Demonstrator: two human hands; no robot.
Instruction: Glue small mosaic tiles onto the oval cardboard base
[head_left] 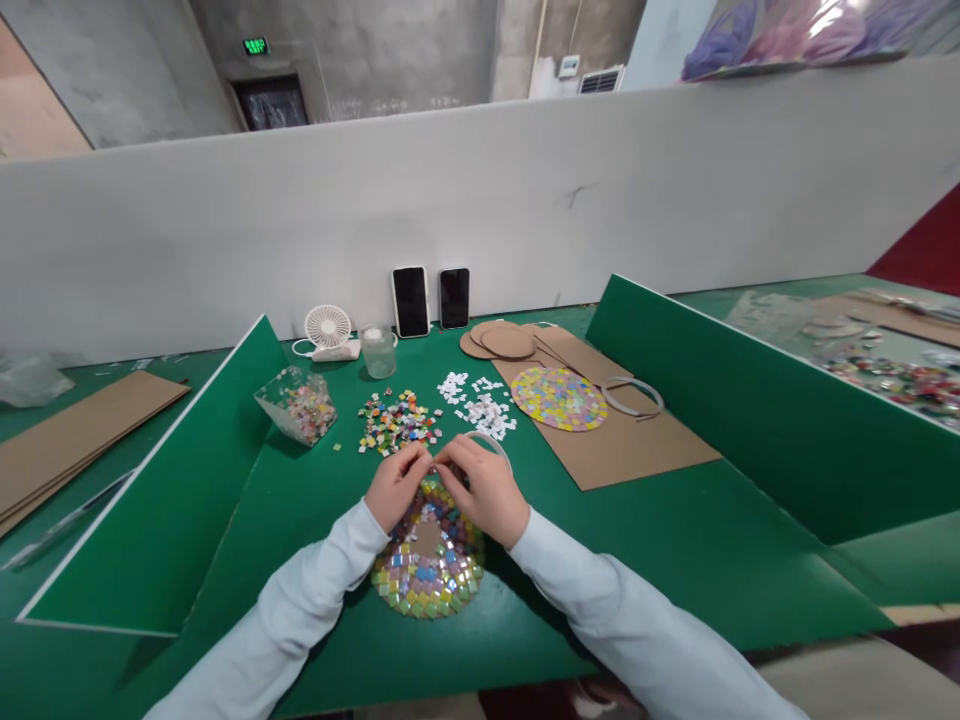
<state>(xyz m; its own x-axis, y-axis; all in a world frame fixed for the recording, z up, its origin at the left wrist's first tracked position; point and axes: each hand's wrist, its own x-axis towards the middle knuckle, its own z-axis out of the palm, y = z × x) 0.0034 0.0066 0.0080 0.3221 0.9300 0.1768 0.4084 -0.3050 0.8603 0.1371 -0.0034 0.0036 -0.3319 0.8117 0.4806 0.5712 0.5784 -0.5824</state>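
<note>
Head view shows both your hands meeting over the far edge of a mosaic disc (429, 575), which lies on the green desk (540, 610) right in front of you. Your left hand (397, 488) has its thumb and fingers drawn together at the tips, and your right hand (484, 492) is curled the same way, its fingertips just beside the left's; you cannot tell from here whether a small piece sits between them. Tiles cover the disc except for a bare brown patch near its middle. Just beyond your hands lie a heap of loose coloured tiles (397, 422) and some white scraps (486, 412), with a clear box (298, 405) of tiles to the left. To your right, a yellowish mosaic disc (559, 400) rests on a cardboard sheet (630, 455), near a ring (654, 396).
</note>
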